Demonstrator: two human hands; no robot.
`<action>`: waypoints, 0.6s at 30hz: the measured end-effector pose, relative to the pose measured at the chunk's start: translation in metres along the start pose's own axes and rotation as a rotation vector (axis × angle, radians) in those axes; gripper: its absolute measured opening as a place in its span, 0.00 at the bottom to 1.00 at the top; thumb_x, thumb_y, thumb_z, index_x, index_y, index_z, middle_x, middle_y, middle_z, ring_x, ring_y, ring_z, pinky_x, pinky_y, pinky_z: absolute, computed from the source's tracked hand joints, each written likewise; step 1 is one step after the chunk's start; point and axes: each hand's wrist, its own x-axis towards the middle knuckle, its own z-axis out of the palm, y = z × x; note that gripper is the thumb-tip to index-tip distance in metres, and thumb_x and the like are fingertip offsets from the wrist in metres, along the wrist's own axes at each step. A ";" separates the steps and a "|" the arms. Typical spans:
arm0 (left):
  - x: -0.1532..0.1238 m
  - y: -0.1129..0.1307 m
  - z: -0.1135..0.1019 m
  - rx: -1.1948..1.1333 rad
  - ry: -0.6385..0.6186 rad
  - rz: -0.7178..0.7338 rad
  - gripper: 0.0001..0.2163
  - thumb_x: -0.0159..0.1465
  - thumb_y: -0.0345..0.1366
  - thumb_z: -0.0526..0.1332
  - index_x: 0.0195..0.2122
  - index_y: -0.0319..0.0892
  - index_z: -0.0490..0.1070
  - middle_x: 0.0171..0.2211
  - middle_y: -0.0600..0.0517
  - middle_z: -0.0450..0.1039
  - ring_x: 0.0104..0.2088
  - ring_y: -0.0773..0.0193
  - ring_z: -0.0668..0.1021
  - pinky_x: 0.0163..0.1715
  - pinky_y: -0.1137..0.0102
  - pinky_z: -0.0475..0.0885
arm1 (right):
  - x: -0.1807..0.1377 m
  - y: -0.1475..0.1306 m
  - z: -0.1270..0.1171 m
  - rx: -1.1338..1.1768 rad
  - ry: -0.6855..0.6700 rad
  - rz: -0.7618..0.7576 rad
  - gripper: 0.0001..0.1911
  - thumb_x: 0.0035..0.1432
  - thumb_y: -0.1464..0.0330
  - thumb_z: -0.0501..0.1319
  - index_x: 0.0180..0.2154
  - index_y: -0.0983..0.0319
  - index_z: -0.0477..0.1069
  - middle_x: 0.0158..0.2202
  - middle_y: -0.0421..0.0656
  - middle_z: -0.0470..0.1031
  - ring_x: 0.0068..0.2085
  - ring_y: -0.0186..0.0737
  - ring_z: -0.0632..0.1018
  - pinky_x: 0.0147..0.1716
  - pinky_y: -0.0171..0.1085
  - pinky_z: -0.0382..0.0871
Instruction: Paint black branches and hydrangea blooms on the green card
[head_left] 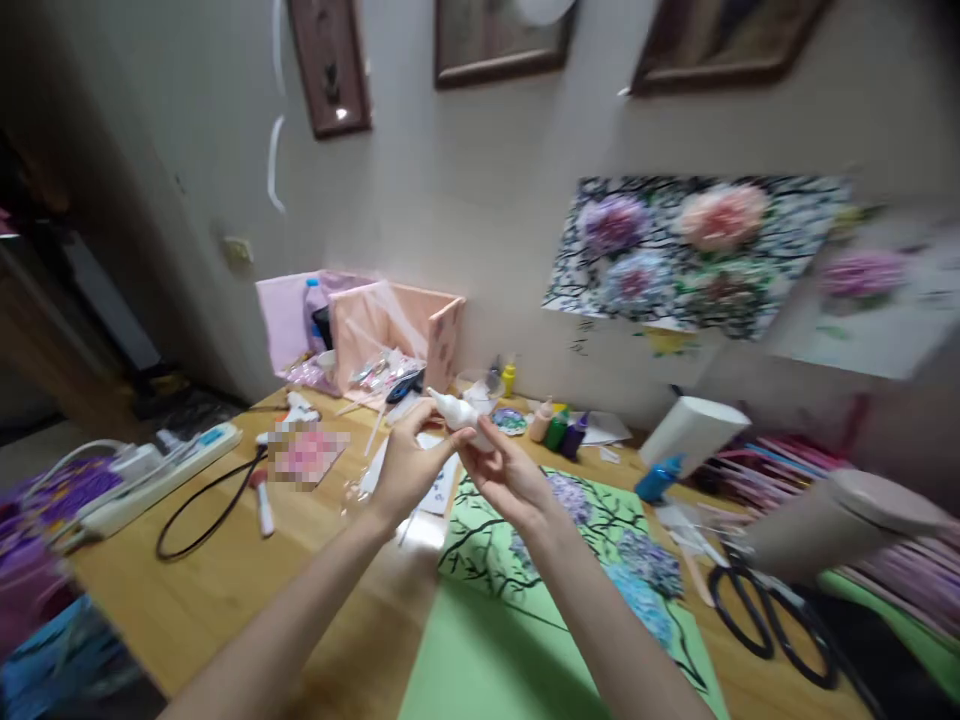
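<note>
A small white squeeze bottle (456,411) with a pointed nozzle is held up above the table, tilted with its nozzle to the upper left. My right hand (511,478) is closed round its body. Thumb and forefinger of my left hand (411,458) pinch it near the neck and nozzle. Below my hands lies a green sheet (480,630) painted with dark branches and raised purple and blue flowers (641,600). Peach (541,420), green (556,430) and purple (574,436) squeeze bottles stand behind my right hand.
Black-handled scissors (772,620), a blue bottle (660,480) and a paper roll (694,440) lie at the right. A power strip (161,490), black cable (202,545) and red-and-white brush-like tool (262,503) are at the left. A pink box (442,345) stands against the wall.
</note>
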 end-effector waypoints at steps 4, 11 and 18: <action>0.035 0.031 0.047 -0.011 -0.232 -0.012 0.15 0.54 0.43 0.65 0.37 0.39 0.71 0.37 0.47 0.75 0.38 0.60 0.76 0.39 0.68 0.72 | -0.036 -0.056 -0.027 -0.282 0.048 -0.198 0.14 0.49 0.60 0.66 0.35 0.62 0.71 0.37 0.43 0.76 0.44 0.39 0.76 0.50 0.40 0.69; 0.065 0.019 0.175 0.430 -0.552 -0.055 0.12 0.53 0.40 0.64 0.36 0.39 0.73 0.33 0.49 0.77 0.34 0.62 0.78 0.32 0.72 0.71 | -0.133 -0.164 -0.108 -0.801 0.517 -0.763 0.18 0.47 0.60 0.65 0.40 0.60 0.66 0.42 0.46 0.74 0.48 0.43 0.73 0.53 0.47 0.62; 0.075 -0.033 0.267 0.732 -0.556 -0.123 0.06 0.49 0.33 0.65 0.25 0.35 0.72 0.26 0.47 0.74 0.32 0.56 0.77 0.30 0.69 0.68 | -0.177 -0.195 -0.111 -0.865 0.441 -0.880 0.09 0.55 0.64 0.59 0.39 0.60 0.69 0.41 0.43 0.75 0.47 0.40 0.73 0.50 0.41 0.64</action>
